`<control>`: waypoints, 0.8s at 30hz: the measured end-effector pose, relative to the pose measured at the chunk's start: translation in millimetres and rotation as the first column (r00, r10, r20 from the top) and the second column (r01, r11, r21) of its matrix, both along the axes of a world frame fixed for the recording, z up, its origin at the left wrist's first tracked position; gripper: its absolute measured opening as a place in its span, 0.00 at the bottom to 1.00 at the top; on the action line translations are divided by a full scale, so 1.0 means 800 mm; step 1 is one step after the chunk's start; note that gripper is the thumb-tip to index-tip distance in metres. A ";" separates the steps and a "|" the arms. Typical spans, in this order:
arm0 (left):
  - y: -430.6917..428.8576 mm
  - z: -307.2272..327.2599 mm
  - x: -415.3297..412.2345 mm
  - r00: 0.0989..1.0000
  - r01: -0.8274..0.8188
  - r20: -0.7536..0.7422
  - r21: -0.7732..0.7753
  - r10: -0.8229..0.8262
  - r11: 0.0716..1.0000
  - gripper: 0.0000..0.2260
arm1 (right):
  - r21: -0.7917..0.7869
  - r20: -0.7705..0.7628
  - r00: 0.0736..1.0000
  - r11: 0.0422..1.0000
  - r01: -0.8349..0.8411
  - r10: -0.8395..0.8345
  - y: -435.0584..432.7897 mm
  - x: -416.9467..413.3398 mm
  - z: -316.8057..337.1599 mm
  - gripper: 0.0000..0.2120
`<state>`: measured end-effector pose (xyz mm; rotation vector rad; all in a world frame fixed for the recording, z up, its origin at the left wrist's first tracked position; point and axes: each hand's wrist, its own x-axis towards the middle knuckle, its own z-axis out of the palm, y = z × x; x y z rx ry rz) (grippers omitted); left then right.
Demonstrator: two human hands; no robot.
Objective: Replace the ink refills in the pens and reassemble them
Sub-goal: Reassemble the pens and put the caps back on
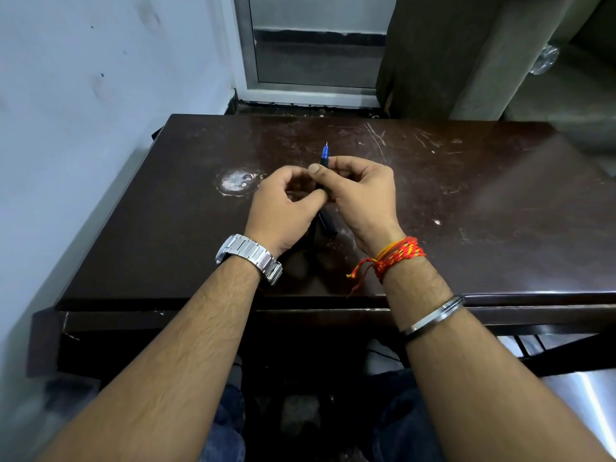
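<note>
Between left hand (283, 203) and right hand (365, 195), pen (325, 157) gripped

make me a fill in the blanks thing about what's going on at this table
Both the left hand and right hand hold one ____.
Its section near the tip is ____.
The left wrist wears a silver ____.
The red and yellow thread is tied on the ____ wrist.
Missing: pen; blue; watch; right

The pen (325, 156) is blue near its tip and black below. The table (466, 201) is dark brown — pale scratches, one whitish round blotch. The watch (253, 255) and bangle (433, 318) are silver, and the wrist thread (396, 255) is red flecked with yellow.
</note>
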<state>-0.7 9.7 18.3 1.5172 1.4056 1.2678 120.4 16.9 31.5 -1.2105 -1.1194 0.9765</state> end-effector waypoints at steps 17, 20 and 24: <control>-0.002 0.006 0.001 0.996 -0.081 -0.046 0.025 0.082 0.996 0.09 | -0.019 0.031 0.997 0.997 0.070 -0.069 0.002 -0.001 0.001 0.05; -0.001 0.004 -0.001 0.994 -0.097 -0.049 0.014 0.097 0.995 0.09 | -0.008 0.049 0.998 0.999 0.043 -0.042 0.000 0.000 0.000 0.05; 0.003 0.003 -0.009 0.969 -0.243 -0.022 0.061 0.244 0.968 0.09 | -0.091 0.140 0.987 0.992 0.092 -0.078 0.004 0.007 -0.001 0.17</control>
